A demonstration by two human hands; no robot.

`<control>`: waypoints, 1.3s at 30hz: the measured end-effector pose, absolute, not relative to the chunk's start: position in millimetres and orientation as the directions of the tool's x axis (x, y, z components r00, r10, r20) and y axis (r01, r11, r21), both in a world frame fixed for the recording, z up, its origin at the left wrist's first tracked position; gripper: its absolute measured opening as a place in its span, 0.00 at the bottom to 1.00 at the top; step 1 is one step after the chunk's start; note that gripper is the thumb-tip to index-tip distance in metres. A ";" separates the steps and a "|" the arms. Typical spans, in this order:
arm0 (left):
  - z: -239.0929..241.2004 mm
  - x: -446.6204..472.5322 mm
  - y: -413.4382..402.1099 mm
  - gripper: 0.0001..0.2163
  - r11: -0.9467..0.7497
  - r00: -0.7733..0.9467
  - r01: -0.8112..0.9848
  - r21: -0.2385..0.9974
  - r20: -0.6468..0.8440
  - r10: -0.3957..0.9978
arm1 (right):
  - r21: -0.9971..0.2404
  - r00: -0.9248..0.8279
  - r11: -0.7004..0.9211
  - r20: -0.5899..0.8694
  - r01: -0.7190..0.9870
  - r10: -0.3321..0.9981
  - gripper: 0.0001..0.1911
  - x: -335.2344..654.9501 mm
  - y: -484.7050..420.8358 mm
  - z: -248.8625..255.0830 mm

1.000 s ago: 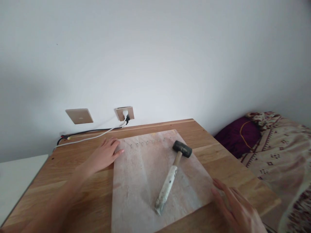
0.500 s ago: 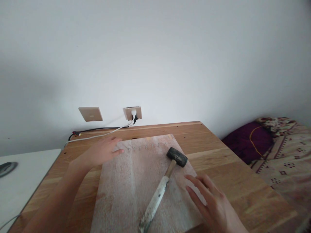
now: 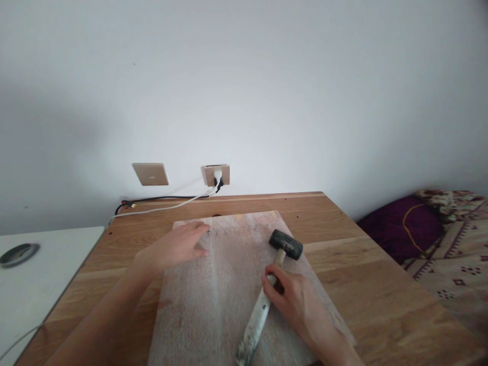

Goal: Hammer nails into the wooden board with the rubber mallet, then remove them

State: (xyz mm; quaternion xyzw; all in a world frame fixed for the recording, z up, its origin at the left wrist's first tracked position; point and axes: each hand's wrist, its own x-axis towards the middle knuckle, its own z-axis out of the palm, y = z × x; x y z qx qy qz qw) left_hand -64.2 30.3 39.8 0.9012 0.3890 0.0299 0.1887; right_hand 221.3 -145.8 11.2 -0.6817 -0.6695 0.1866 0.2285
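A worn, pale wooden board lies on the wooden table. Along its far edge stands a row of several small nails or screws, too small to tell which. A mallet with a black head and a white-coated handle lies slantwise over the board, its head at the far right. My right hand is closed round the handle just below the head. My left hand, fingers apart and holding nothing, is over the board's far left part, close to the left end of the row.
The wooden table meets a white wall. Black and white cables run along its back to a wall socket. At left is a white surface with a dark round object. Purple cloth lies at right.
My right hand has moved left from beside the mallet and taken hold of its handle. My left hand has shifted right over the board. The camera view has turned slightly left.
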 end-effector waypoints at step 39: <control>71.8 -27.8 41.6 0.12 -0.549 0.582 0.804 0.227 -0.118 0.804 | -0.258 0.051 -0.005 0.171 0.966 0.984 0.13 280.9 -18.4 103.3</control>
